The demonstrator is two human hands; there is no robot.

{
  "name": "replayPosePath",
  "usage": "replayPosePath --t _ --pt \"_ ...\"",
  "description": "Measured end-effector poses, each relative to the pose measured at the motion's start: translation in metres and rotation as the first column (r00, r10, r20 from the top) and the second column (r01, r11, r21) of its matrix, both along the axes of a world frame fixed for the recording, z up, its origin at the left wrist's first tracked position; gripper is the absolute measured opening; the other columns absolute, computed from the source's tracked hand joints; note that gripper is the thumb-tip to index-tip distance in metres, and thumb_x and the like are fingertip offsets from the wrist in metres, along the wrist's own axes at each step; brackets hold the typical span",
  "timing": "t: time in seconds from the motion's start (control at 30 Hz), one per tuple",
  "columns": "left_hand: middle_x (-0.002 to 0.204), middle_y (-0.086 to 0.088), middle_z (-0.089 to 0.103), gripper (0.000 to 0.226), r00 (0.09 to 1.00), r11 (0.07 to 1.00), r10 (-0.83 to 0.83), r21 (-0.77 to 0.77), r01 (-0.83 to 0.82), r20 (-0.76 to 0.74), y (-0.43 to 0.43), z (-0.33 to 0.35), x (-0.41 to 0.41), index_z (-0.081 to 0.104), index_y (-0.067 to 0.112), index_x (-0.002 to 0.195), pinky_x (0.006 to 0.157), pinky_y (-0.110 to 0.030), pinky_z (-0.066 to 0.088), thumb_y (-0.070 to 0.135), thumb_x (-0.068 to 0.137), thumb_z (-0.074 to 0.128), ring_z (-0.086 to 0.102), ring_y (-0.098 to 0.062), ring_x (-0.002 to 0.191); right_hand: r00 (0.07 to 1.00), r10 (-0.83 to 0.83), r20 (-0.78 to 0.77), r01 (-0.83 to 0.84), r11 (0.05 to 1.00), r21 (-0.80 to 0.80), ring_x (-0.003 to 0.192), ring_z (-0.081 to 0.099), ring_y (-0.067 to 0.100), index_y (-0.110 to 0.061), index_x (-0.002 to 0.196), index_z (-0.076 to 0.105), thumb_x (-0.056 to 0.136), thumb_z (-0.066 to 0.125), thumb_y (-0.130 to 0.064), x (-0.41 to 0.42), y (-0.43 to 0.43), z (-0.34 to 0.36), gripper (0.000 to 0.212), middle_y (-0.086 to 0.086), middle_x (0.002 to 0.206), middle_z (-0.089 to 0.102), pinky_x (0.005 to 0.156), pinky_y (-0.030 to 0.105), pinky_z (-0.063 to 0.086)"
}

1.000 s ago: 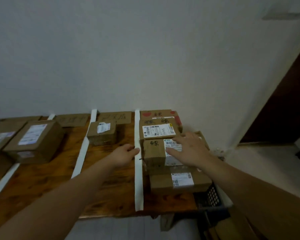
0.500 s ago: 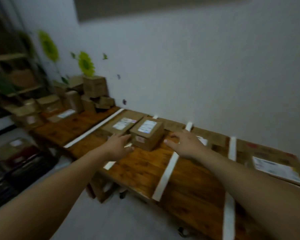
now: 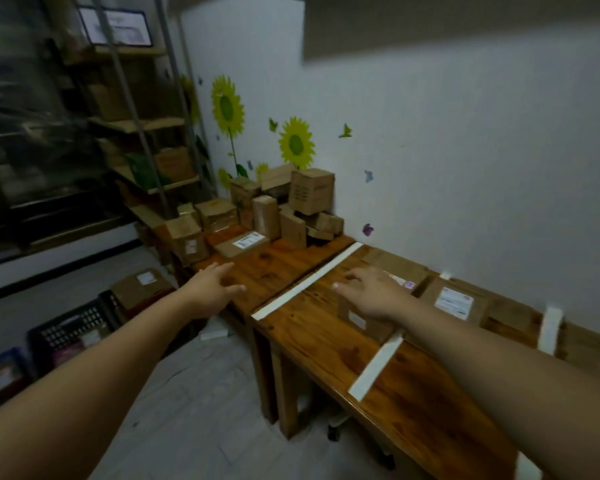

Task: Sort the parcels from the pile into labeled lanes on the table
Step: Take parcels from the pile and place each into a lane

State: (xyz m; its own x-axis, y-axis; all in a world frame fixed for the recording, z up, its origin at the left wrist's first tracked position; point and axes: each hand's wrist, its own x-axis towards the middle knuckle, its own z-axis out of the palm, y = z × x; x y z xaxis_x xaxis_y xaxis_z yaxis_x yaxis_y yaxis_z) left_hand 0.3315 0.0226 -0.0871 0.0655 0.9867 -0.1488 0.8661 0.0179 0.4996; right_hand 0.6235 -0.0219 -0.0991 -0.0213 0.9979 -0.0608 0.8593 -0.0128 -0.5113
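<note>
At the far-left corner of the table [image 3: 326, 344] the parcel pile [image 3: 274, 206] sits beyond the first tape strip [image 3: 307, 281], outside the lanes; left hand [image 3: 212, 289] and right hand [image 3: 371, 296] empty, fingers spread, likely lining up the next grab.

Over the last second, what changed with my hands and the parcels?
The view swung left, from the stacked parcels at the right end to the pile at the left end. The right hand came off that stack and now hangs over a labeled box; the left hand reaches toward the pile. Both hands stay open and empty.
</note>
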Motion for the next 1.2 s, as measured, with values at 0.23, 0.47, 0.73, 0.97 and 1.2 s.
replayPosePath --t 0.23,0.47,0.73,0.97,1.2 --pt "0.158 -0.003 0.014 0.072 0.999 0.998 0.052 -0.043 -0.052 -0.009 0.114 -0.023 -0.068 0.022 0.029 0.149 0.113 -0.049 0.028 0.047 0.088 0.056 0.026 -0.029 0.140 0.996 0.062 -0.058 -0.062 0.998 -0.012 0.132 0.041 0.025 -0.026 0.142 0.041 0.090 0.043 -0.065 -0.067 0.140 -0.023 0.065 0.005 0.149 0.036 0.103 0.037 0.041" --pt "0.157 -0.007 0.017 0.066 0.992 0.991 0.125 -0.059 -0.124 0.013 0.242 -0.025 -0.128 0.023 0.022 0.149 0.114 -0.041 0.025 0.038 0.093 0.053 0.023 -0.027 0.142 0.979 0.155 -0.131 -0.164 0.984 -0.065 0.131 0.041 0.025 -0.026 0.144 0.038 0.093 0.046 -0.056 -0.142 0.298 -0.021 0.059 0.005 0.148 0.035 0.102 0.036 0.038" --pt "0.158 -0.008 0.016 0.068 0.987 0.980 0.160 -0.114 -0.161 -0.014 0.374 -0.043 -0.220 0.022 0.022 0.149 0.116 -0.045 0.022 0.041 0.092 0.053 0.020 -0.028 0.143 0.973 0.210 -0.099 -0.219 0.972 -0.084 0.133 0.039 0.026 -0.022 0.146 0.036 0.094 0.047 -0.055 -0.248 0.430 -0.041 0.063 0.007 0.151 0.035 0.103 0.037 0.037" --pt "0.158 -0.007 0.015 0.071 0.997 0.988 0.077 -0.139 -0.073 0.021 0.509 -0.063 -0.297 0.021 0.024 0.150 0.116 -0.047 0.020 0.043 0.091 0.055 0.019 -0.028 0.143 0.985 0.090 -0.147 -0.113 0.981 -0.159 0.135 0.038 0.029 -0.021 0.150 0.027 0.092 0.051 -0.055 -0.345 0.537 -0.074 0.071 0.009 0.152 0.031 0.107 0.039 0.037" --pt "0.154 -0.011 0.023 0.065 0.998 0.978 -0.047 -0.206 0.040 -0.029 0.624 -0.080 -0.331 0.025 0.017 0.148 0.115 -0.045 0.023 0.041 0.093 0.051 0.024 -0.029 0.141 0.973 -0.147 -0.178 0.056 0.898 -0.436 0.121 0.051 0.025 -0.021 0.149 0.024 0.092 0.048 -0.056 -0.404 0.605 -0.117 0.072 0.008 0.140 0.048 0.099 0.042 0.044"
